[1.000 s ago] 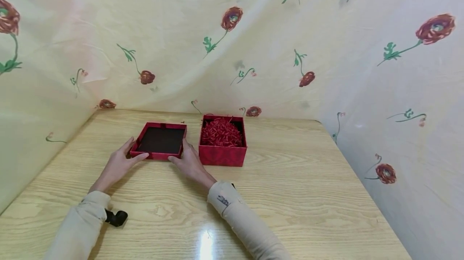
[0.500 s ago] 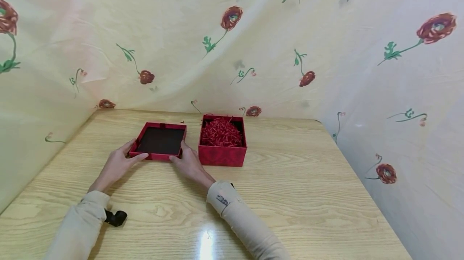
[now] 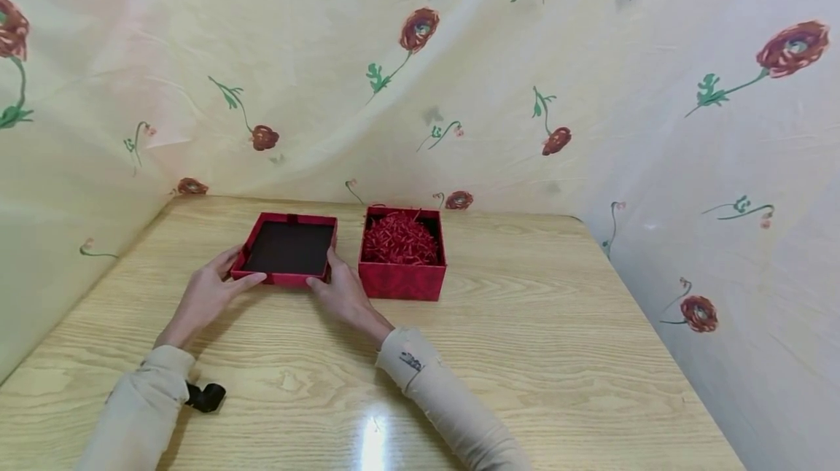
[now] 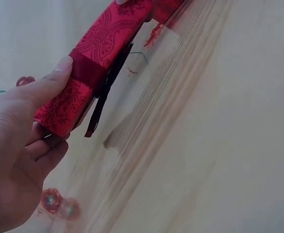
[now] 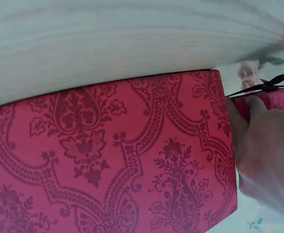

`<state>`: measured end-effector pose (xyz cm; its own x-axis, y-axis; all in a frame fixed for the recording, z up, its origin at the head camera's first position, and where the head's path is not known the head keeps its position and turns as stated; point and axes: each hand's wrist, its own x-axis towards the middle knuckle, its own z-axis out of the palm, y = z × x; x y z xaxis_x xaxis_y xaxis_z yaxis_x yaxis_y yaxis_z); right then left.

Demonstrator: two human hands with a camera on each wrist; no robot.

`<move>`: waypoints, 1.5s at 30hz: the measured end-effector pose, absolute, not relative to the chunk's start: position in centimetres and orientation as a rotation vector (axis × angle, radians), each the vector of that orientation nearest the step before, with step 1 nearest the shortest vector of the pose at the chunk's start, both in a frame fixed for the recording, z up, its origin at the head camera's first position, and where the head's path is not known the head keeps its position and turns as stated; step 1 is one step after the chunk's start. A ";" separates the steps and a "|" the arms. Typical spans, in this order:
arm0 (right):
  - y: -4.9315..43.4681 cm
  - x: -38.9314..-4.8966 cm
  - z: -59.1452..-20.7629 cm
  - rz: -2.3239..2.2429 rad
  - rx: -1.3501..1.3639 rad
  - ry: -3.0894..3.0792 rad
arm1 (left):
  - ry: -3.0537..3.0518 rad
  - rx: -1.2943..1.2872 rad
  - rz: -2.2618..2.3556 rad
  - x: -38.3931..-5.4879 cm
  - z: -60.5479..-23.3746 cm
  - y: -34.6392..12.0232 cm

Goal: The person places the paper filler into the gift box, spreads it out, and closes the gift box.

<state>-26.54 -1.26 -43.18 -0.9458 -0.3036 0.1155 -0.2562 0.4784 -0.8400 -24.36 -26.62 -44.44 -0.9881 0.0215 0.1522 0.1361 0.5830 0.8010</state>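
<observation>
A shallow red box lid point(image 3: 289, 246) lies inside up, its black lining showing. My left hand point(image 3: 205, 297) grips its near left corner, thumb on the front wall and fingers at the side. At the near right corner my right hand point(image 3: 344, 297) pinches it the same way. In the left wrist view a dark red ribbon point(image 4: 88, 70) crosses the lid's patterned wall, and a bow point(image 4: 99, 104) hangs beneath, with the lid raised off the table. Beside the right hand stands the open red box point(image 3: 402, 283), filled with shredded red paper point(image 3: 400, 239).
The wooden table point(image 3: 558, 354) carries both red pieces toward its back edge. A flowered sheet point(image 3: 315, 77) hangs behind and along both sides. A black strap-on device point(image 3: 206, 398) sits at the left wrist.
Both hands have raised the lid slightly, its far edge now higher in the head view. The box has stayed in place.
</observation>
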 end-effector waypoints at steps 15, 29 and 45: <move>-0.4 -25.4 -41.7 -1.395 -0.646 2.790 | -2.576 -0.168 -1.350 -23.9 -42.9 -26.0; 0.4 -24.9 -40.6 -1.403 -0.722 2.808 | -2.557 -0.137 -1.356 -23.6 -41.7 -25.3; 1.8 -24.7 -38.6 -1.426 -0.818 2.800 | -2.536 -0.168 -1.404 -23.6 -40.7 -24.5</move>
